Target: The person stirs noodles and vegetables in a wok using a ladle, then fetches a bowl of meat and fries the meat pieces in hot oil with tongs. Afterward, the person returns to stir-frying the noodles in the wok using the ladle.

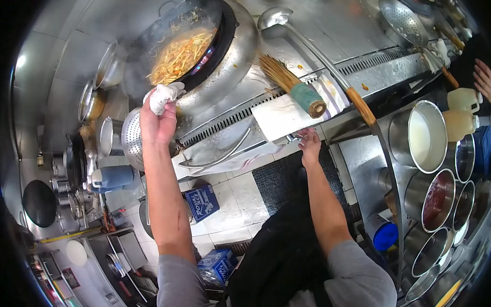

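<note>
My left hand [159, 124] is closed on a folded white cloth [165, 97], pressed against the near rim of a dark wok [204, 74]. Steaming noodles [181, 55] with bits of orange lie inside the wok, which sits tilted on a round steel burner ring [242, 51]. Below the stove's front edge, my right hand [310, 146] has its fingers curled at a small metal knob [292, 138]. Just above that hand, a bamboo wok brush [292, 87] with a green-wrapped handle rests on a striped white towel [274, 120].
A long ladle [317, 51] with a wooden handle lies across the stove. Steel pots [399, 140] stand at the right, where another person's hand [486, 80] shows. A perforated strainer [132, 138] and a blue jug [114, 177] are at the left. Blue boxes [203, 202] sit on the floor.
</note>
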`<state>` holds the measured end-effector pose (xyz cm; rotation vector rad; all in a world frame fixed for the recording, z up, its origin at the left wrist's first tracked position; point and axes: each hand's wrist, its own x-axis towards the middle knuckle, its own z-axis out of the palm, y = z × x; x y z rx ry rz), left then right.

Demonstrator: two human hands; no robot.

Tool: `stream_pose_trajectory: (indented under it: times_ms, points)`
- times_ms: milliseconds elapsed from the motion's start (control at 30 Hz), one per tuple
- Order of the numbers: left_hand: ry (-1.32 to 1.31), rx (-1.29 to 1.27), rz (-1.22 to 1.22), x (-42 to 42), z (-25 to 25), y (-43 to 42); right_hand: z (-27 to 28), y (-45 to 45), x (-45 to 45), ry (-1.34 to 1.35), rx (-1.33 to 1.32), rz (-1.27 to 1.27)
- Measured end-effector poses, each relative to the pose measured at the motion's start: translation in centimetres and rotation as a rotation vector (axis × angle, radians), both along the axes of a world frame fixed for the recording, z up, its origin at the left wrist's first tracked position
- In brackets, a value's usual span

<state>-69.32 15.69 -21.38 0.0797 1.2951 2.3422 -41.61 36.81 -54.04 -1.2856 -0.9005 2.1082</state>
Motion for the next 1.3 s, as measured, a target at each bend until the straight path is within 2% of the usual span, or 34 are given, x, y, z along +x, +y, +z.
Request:
stream_pose_trajectory:
  times_ms: [400,900,1300]
  points:
    - [-0.04,0.041,-0.049,-1.1,0.0,-0.5,0.8,0.1,-0.3,-0.035,0.017,-0.019]
    - [-0.042,0.018,0.031,-0.6,0.4,-0.1,0.0,0.1,-0.4,0.013,0.025,-0.034]
    - [-0.066,0.052,-0.064,-0.5,0.7,-0.1,0.1,0.2,-0.5,0.013,0.005,-0.038]
